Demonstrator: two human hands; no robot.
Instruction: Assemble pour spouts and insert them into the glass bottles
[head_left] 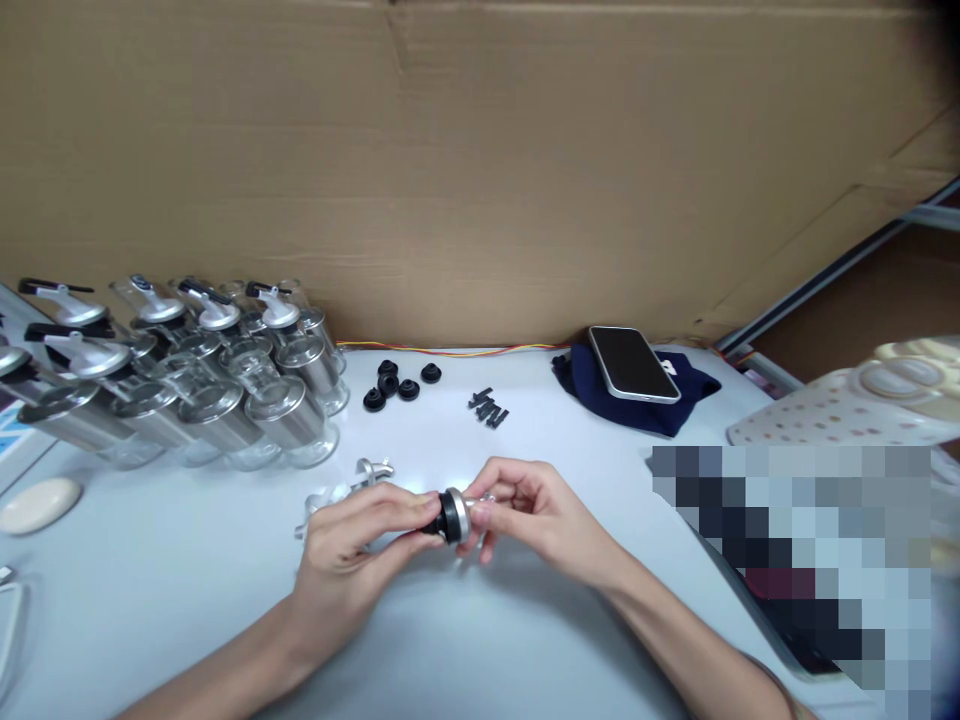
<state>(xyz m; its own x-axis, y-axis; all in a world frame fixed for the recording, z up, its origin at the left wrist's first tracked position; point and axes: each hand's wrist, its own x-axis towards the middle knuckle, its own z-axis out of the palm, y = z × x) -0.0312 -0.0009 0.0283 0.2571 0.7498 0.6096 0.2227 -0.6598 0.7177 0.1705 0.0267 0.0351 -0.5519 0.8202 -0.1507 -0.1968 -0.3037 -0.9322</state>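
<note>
Near the table's front, my left hand (360,540) pinches the black stopper end of a pour spout (454,515) between thumb and fingers. The thumb and fingers of my right hand (525,515) close on its silvery nozzle side, partly hiding the nozzle. The spout lies sideways, its metal collar facing right. Behind my left hand lie several silvery spout parts (322,497), partly covered by it. Farther back on the table are several black rubber stoppers (388,384) and a small pile of black flip-cap pieces (489,408).
Several glass and steel bottles (289,405) crowd the left back, some topped with spouts. A cream oval object (39,505) sits at far left. A phone (634,362) rests on a navy cloth item (694,385) at back right. A dotted white container (810,408) stands right; cardboard (480,180) walls the back.
</note>
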